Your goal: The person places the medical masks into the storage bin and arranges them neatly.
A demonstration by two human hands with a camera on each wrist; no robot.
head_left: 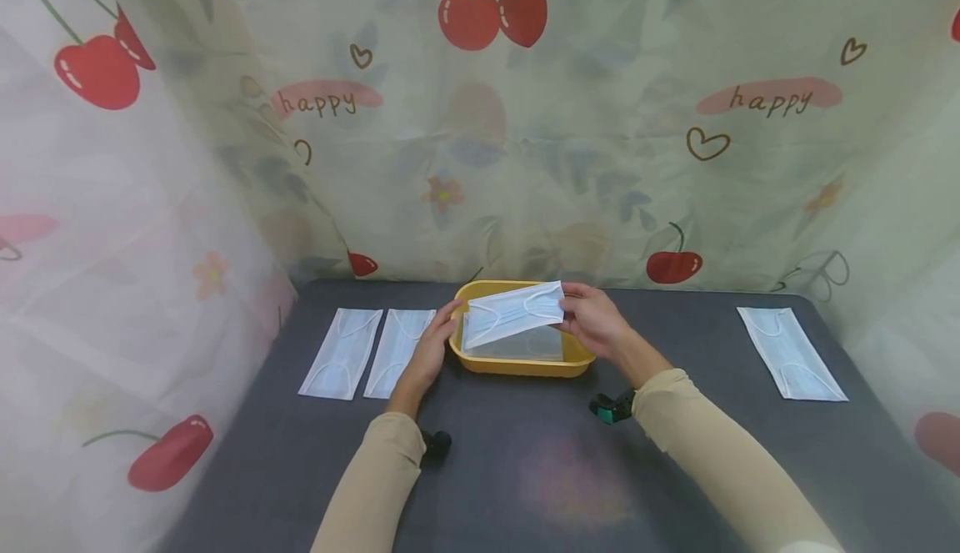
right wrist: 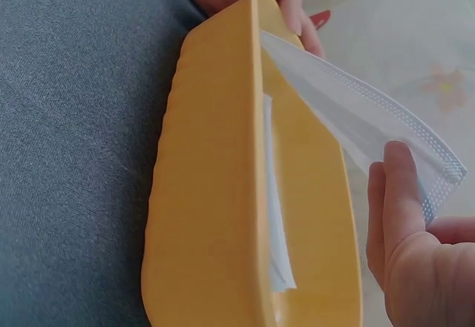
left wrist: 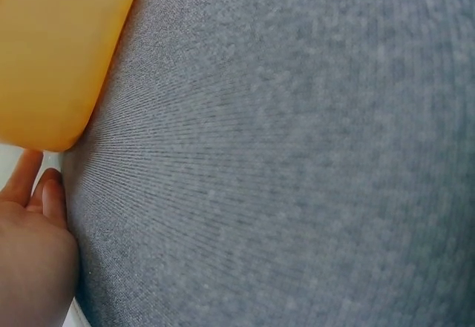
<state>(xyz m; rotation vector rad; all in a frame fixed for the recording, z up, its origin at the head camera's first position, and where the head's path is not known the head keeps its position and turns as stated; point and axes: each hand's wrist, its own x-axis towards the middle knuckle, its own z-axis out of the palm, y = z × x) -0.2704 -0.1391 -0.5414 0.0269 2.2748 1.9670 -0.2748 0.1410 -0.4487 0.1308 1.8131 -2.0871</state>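
Note:
In my right hand (head_left: 592,319), thumb and fingers pinch one end of a pale blue face mask (head_left: 517,311). The mask slants above a yellow plastic basket (head_left: 525,368), its other end low near the basket's left side. Another whitish flat piece (right wrist: 276,208), seemingly a mask, lies inside the basket, partly covered by the held one in the head view. My left hand (head_left: 429,351) rests at the basket's left end with fairly straight fingers against it; the left wrist view shows those fingers (left wrist: 52,197) by the basket's corner.
Two face masks lie side by side left of the basket, an outer mask (head_left: 341,354) and an inner mask (head_left: 397,354). One more mask (head_left: 792,354) lies far right on the dark grey table (head_left: 525,470). A printed curtain (head_left: 585,161) hangs behind and beside the table.

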